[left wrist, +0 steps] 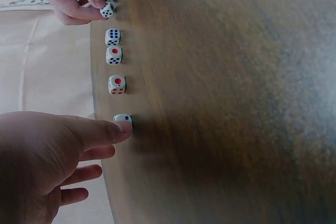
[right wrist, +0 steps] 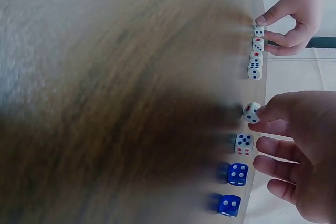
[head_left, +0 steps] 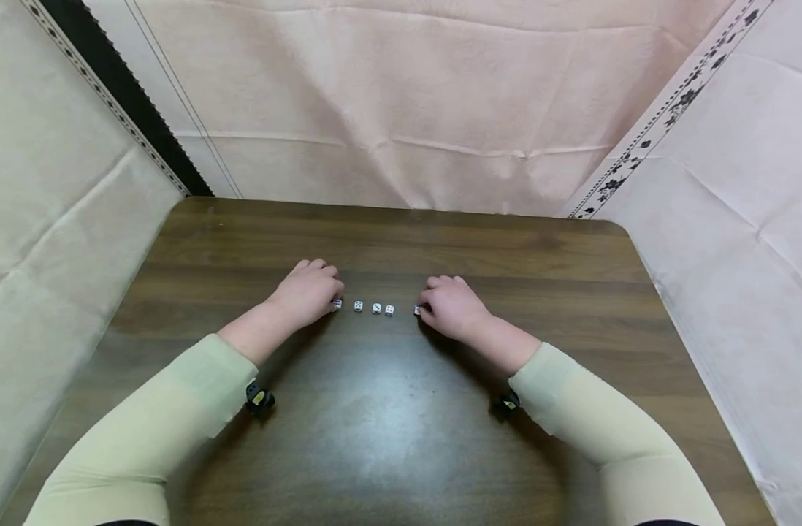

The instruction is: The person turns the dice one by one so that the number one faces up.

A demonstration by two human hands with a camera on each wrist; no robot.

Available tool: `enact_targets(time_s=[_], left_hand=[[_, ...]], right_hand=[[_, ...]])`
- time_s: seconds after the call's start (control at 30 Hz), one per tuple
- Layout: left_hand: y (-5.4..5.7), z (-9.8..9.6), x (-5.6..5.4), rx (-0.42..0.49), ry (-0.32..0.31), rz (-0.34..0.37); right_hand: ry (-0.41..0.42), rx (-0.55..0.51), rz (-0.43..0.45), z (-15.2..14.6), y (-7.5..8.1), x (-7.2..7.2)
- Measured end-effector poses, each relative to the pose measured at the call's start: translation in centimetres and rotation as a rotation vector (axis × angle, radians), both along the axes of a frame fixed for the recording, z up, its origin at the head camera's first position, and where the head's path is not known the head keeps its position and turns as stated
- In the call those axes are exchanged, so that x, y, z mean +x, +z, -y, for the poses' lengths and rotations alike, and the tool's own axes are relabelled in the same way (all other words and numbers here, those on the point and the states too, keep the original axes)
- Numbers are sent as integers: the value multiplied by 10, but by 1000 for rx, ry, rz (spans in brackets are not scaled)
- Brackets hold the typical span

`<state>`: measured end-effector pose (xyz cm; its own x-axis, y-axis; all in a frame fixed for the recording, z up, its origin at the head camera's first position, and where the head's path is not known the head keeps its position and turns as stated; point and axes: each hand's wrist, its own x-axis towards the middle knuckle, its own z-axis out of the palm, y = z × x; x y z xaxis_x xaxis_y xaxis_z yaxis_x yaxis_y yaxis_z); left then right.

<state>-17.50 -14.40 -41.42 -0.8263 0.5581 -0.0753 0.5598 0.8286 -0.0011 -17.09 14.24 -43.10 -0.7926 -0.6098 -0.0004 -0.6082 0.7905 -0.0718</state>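
Observation:
White dice stand in a row across the table. At the row's left end my left hand pinches a white die, thumb over its near side. Between the hands sit a die with a red pip, another red-pipped die and a die with blue pips close beside it. My right hand holds a tilted white die between thumb and index finger. Past that hand are one more white die and two blue dice, which the hand hides in the head view.
The brown wooden table has rounded far corners. Pale cloth hangs behind it and along both sides, with a patterned border at the right. Dark wrist cameras sit under both sleeves.

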Motion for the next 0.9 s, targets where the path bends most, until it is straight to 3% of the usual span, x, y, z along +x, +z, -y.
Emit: enact_targets(time_s=[0.33, 0.9], left_hand=[[0, 0, 0, -3, 5, 7], [0, -1, -1, 5, 0, 7]], right_hand=[[9, -40, -48, 0, -5, -3], [-31, -57, 38, -5, -4, 2]])
